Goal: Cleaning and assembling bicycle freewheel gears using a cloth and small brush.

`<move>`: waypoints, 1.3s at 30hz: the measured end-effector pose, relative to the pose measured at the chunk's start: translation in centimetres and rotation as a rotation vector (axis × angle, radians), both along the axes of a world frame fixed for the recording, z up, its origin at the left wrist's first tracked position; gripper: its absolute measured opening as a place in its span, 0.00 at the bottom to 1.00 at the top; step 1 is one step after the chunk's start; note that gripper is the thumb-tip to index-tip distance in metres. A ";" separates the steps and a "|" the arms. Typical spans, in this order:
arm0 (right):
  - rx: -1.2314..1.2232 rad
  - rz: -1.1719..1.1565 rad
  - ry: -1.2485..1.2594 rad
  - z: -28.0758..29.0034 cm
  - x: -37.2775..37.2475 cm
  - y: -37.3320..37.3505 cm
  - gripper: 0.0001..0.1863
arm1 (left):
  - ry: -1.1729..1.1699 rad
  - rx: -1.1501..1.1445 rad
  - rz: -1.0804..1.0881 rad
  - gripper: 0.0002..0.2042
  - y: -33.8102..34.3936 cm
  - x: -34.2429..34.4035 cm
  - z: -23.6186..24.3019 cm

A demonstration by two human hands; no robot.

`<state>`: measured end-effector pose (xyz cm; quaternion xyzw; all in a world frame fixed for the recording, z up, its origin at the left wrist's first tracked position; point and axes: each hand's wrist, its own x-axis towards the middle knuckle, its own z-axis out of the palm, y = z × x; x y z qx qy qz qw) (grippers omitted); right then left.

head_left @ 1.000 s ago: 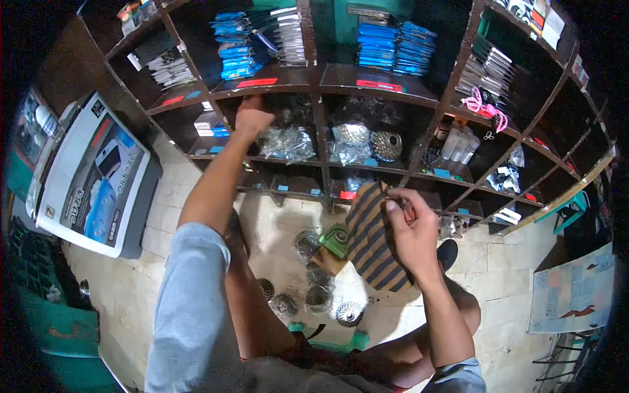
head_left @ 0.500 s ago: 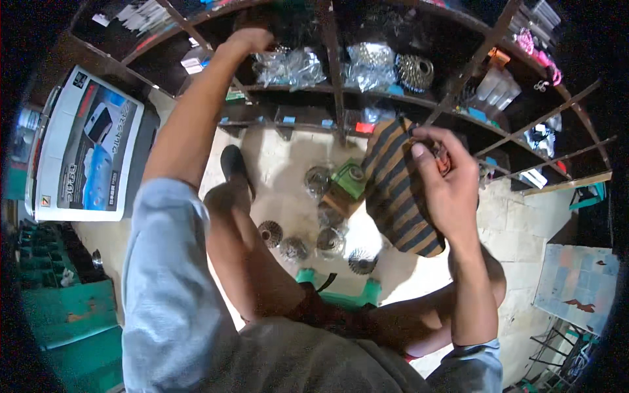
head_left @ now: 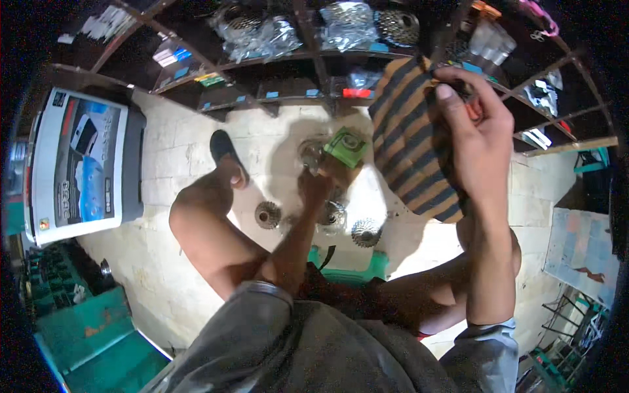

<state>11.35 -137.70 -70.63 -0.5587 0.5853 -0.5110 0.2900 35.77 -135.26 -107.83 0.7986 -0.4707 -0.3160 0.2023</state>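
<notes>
My right hand [head_left: 481, 124] is raised on the right, fingers closed on a cloth [head_left: 416, 144] with tan and black stripes. The cloth hangs down beside the hand, and a bit of orange-red shows by the fingers. Low over the floor, my left hand [head_left: 316, 188] is beside a bicycle cassette [head_left: 313, 152] that looks wrapped in clear plastic. Its fingers are dark and small, so their grip is unclear. Close by is a green box [head_left: 347, 147]. Other cassettes lie nearer me: a dark one [head_left: 268, 215], a silver one [head_left: 365, 232] and one [head_left: 334, 213] partly behind my left forearm.
Dark wooden shelving [head_left: 314, 65] spans the far side, holding bagged parts [head_left: 262, 39] and a bare cassette [head_left: 398, 27]. A large printed box [head_left: 82, 157] stands at left. A green stool [head_left: 350, 270] is between my legs. Green metal drawers [head_left: 98, 334] sit lower left.
My left hand has come down from the far shelf to the floor among the cassettes. The right hand still holds the striped cloth. The view has tipped downward.
</notes>
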 end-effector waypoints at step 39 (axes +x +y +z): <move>-0.272 0.327 0.344 -2.3 5.3 2.8 0.21 | 1.666 -0.471 -0.605 0.27 -4.2 -5.7 25.3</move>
